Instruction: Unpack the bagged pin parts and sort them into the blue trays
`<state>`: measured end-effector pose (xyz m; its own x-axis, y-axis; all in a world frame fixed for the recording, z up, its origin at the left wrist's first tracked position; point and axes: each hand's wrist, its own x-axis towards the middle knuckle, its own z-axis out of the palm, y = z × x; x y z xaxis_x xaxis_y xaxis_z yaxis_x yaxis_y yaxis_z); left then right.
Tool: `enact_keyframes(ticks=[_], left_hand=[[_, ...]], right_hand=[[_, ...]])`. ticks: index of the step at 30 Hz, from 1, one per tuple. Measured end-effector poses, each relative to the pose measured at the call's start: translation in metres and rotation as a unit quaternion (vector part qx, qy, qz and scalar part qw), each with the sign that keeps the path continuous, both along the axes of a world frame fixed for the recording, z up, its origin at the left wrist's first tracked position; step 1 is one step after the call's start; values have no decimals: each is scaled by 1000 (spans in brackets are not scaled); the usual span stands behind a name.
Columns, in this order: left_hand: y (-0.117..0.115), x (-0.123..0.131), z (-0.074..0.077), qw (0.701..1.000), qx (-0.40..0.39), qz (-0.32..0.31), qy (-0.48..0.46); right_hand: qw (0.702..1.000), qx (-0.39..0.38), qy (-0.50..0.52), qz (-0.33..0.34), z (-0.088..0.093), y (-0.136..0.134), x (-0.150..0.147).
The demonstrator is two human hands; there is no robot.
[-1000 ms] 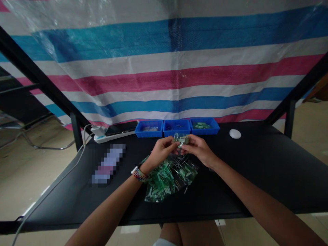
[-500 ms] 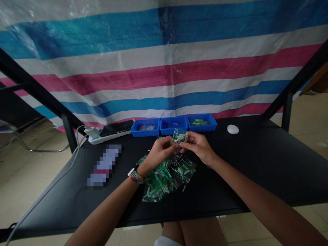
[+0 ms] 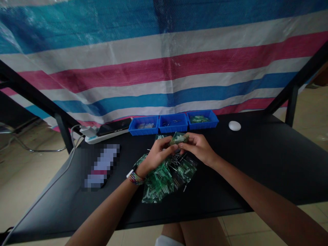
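Both my hands meet above the middle of the black table [image 3: 256,164]. My left hand [image 3: 156,155] and my right hand [image 3: 198,147] pinch a small clear plastic bag of green parts [image 3: 179,138] between their fingertips, one at each end. Beneath them lies a heap of similar clear bags filled with green parts [image 3: 164,177], spread on the tabletop. A beaded bracelet and a white band circle my left wrist.
Three blue trays [image 3: 174,123] stand in a row at the table's back edge, the right one holding green parts. A white power strip with a phone [image 3: 112,127] on it lies to their left; a white oval object [image 3: 234,125] to their right. A striped tarp hangs behind.
The view has tilted down slightly. My hands stay together on the small bag, turning it a little; the bag now lies flatter between my fingers.
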<state>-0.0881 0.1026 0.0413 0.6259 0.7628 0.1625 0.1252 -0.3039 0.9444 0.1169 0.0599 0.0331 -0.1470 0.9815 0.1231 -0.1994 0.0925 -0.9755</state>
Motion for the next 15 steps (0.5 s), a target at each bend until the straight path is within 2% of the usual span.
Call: enact_keyframes(ticks=[10,15], left_hand=[[3,0,2,997,60,33,35],[2,-1,-1,995,49,73,56]], right_hand=[[1000,18,-18,8,6,-1,2],[992,74,-86,-44,3,-3,4]])
